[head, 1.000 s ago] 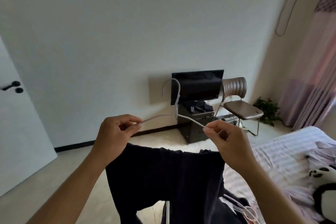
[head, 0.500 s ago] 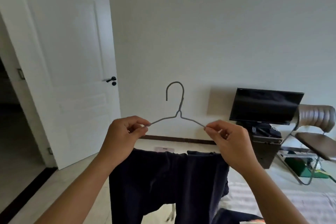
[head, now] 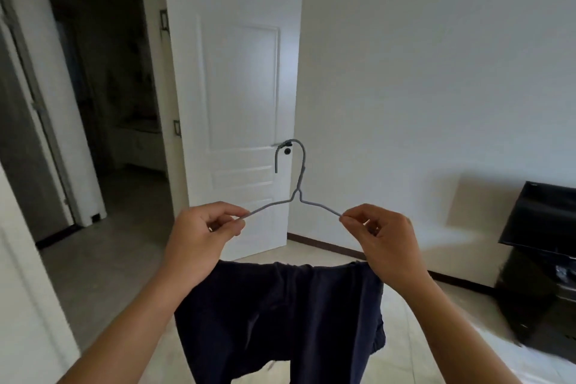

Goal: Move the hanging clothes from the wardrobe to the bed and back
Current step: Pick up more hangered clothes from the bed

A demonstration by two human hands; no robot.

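A thin grey wire hanger point(head: 297, 196) is held up in front of me, hook upward. My left hand point(head: 202, 237) pinches its left shoulder and my right hand point(head: 381, 238) pinches its right shoulder. A dark navy garment point(head: 280, 318) hangs folded over the hanger's lower bar, draping down between my forearms. The bar itself is hidden behind my hands and the cloth. No wardrobe or bed shows in the head view.
A white door point(head: 246, 109) stands open behind the hanger, with a dark doorway point(head: 93, 103) to its left. A black TV point(head: 542, 218) sits on a dark stand point(head: 539, 299) at the right. Pale tiled floor point(head: 103, 274) lies below.
The view has swung left: the bed, chair and curtain have left the frame, and the door and doorway have come in. Both hands keep the same pinch on the hanger.
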